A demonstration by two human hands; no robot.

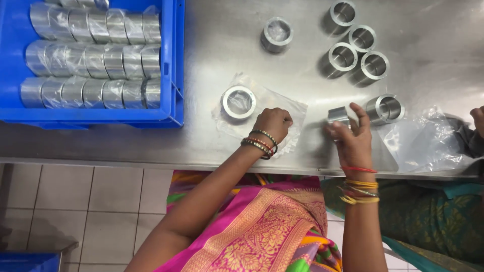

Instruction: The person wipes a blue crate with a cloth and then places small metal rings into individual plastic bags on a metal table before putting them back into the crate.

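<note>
On the steel worktop (302, 30), bagging rings.
My left hand (273, 124) pinches the clear bag (252, 113) flat; my right hand (353, 136) grips a metal ring (338, 115).

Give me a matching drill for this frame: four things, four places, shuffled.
Things:
1. crate
2. bagged ring
3. left hand
4. right hand

Places:
A. holding a metal ring
B. top left, filled with rows of wrapped rings
C. fist resting on the clear bag
D. standing just left of the left hand

Pairs: 1-B, 2-D, 3-C, 4-A
</note>
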